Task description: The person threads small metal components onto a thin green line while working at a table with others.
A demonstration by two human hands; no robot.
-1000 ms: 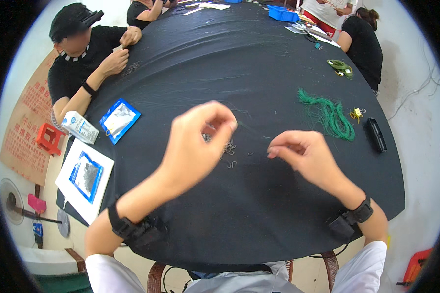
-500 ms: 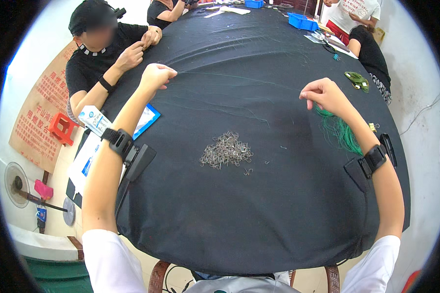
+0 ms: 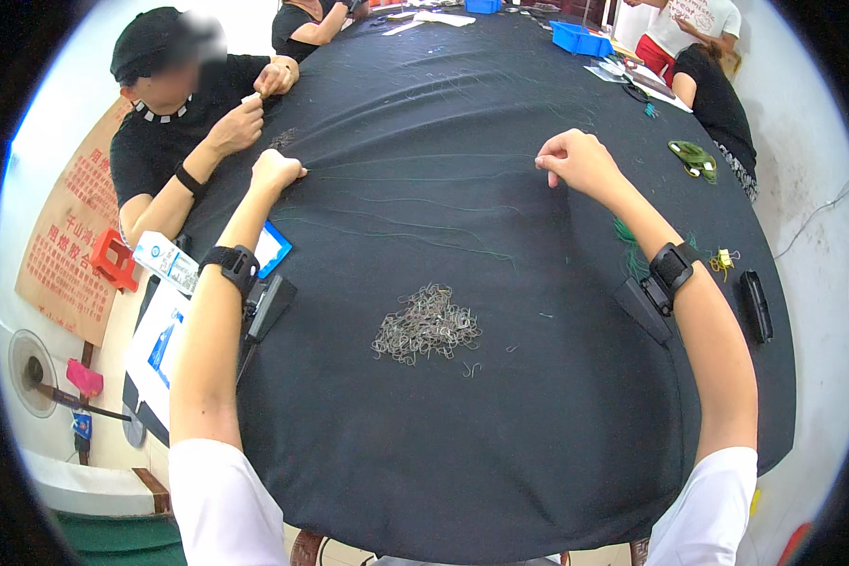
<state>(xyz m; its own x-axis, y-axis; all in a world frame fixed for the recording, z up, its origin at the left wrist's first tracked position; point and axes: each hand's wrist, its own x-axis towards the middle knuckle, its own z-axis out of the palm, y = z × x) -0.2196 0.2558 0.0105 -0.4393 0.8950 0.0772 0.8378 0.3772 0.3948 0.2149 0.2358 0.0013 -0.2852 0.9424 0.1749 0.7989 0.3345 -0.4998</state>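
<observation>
Both my arms reach far out over a round table covered in black cloth [image 3: 500,453]. My left hand [image 3: 275,172] and my right hand [image 3: 575,158] are each pinched shut on an end of a thin green thread [image 3: 424,176], stretched almost straight between them. A pile of small silver metal hooks [image 3: 426,325] lies on the cloth nearer to me, between my forearms. More green threads [image 3: 396,229] lie across the cloth below the taut one. Black bands are strapped to both my wrists.
A person in black [image 3: 174,123] works at the table's left edge. Others sit at the far and right sides. A bundle of green thread [image 3: 624,233], a black oblong object [image 3: 756,304] and a small yellow item [image 3: 724,260] lie at the right. Blue trays [image 3: 580,40] stand far off.
My hands were close together over the hook pile one second ago. They have spread apart and moved away from me, drawing the green thread out taut between them.
</observation>
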